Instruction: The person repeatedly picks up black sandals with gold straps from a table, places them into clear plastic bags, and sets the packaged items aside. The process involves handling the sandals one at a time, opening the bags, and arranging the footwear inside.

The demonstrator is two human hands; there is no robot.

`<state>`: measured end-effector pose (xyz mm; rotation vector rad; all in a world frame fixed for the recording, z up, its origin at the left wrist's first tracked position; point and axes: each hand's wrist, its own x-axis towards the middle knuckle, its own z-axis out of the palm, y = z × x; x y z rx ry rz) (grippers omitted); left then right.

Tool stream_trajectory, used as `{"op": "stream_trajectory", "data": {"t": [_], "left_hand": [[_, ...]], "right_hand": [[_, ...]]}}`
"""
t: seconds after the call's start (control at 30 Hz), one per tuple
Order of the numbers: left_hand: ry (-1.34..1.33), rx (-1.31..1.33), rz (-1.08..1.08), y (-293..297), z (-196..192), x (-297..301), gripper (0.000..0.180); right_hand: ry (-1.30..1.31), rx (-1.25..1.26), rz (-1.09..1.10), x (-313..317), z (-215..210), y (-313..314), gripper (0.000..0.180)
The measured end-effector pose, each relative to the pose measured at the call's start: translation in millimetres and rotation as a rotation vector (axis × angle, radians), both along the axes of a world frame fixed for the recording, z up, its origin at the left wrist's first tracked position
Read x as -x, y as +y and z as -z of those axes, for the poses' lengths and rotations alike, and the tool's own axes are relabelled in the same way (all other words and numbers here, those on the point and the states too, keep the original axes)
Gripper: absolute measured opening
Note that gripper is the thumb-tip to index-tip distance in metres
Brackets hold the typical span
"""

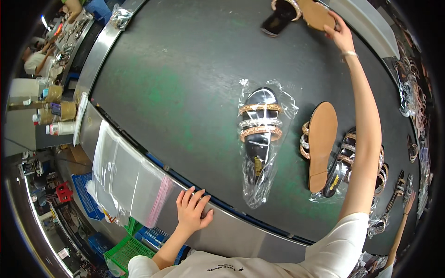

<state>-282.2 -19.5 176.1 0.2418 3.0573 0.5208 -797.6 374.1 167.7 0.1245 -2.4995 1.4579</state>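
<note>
At the far right of the dark worktop, my right hand (342, 37) is closed on the edge of a sandal (319, 15) with its tan sole facing up. A second sandal (281, 18), black with a sparkling strap, lies just left of it. My left hand (192, 211) rests on the metal edge (232, 220) at the near side, fingers spread and holding nothing. Between my arms lies a black sandal in a clear plastic bag (262, 146), with gold and silver straps. To its right a sandal on its side shows a tan sole (323, 146).
Clear plastic bags (125, 171) are stacked by the near-left edge, above a green basket (127, 255). More sandals (343, 162) lie partly behind my right forearm. Another person's arm (402, 227) reaches in at far right. Bottles and tape rolls (62, 111) stand at left.
</note>
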Motion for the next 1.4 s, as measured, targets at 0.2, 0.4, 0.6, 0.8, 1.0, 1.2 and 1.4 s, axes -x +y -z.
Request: {"op": "stream_trajectory", "data": {"t": [0.2,0.4,0.6,0.8,1.0,1.2,1.4], "left_hand": [[0.019,-0.088,0.019,-8.5,-4.7,-3.5,0.036],[0.163,-0.195,0.080,-18.9,1.3,-16.2,0.037],[0.468,-0.704,-0.011,-34.2,12.4,-53.7,0.018],[0.680,-0.636,-0.285,-148.1,-35.3,-148.7,0.013],[0.498,-0.211,-0.600,-374.3,0.2,-172.3,0.017],[0.111,-0.268,-0.574,-432.3,28.5,-153.4,0.025],[0.144,-0.259,-0.689,-432.3,40.2,-167.2,0.022]], "right_hand": [[-0.123,0.054,-0.411,-128.2,-41.7,-33.6,0.055],[0.007,0.054,-0.412,-258.1,-120.5,-62.9,0.046],[0.029,0.029,-0.403,-416.6,-217.5,-85.6,0.048],[-0.449,0.038,-0.477,-521.6,-239.6,-76.0,0.027],[-0.984,-0.240,-0.268,-539.5,-145.5,-134.2,0.028],[-0.012,-1.189,-0.240,-556.6,-155.8,-252.0,0.043],[-0.035,-0.632,-0.772,-613.5,-162.2,-436.1,0.034]]}}
